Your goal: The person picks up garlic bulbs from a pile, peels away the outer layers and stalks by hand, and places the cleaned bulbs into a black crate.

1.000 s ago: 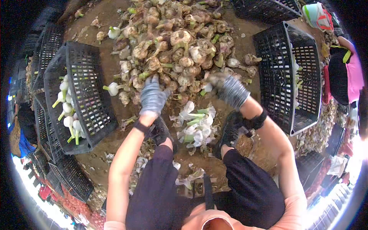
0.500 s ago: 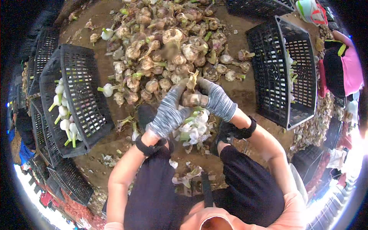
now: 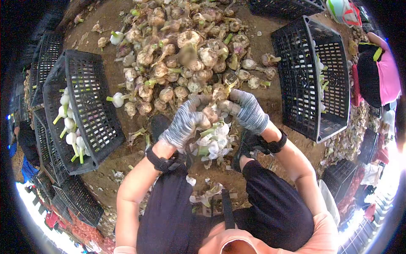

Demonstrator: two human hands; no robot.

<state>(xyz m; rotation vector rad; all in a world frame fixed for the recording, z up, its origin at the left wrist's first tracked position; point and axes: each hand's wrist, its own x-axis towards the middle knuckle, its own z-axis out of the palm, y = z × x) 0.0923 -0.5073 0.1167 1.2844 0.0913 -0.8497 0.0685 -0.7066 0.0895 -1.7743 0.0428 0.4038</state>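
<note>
down in the head view, both gloved hands meet over the person's knees around one dirty garlic bulb (image 3: 210, 113). the left hand (image 3: 182, 123) has its grip clamped on the bulb from below, steadying it, while the right hand (image 3: 248, 111) has its grip closed on the bulb's upper side, fingers pinching at the skin as if to strip it. the bulb sits between the two hands, just above a heap of white peelings (image 3: 215, 144) on the dirt floor, likely so scraps drop there. beyond lies the big pile of unpeeled garlic (image 3: 190, 51), within easy reach. a black crate (image 3: 91, 106) at left holds clean white bulbs (image 3: 69, 127); another black crate (image 3: 334, 67) stands tilted at right.
</note>
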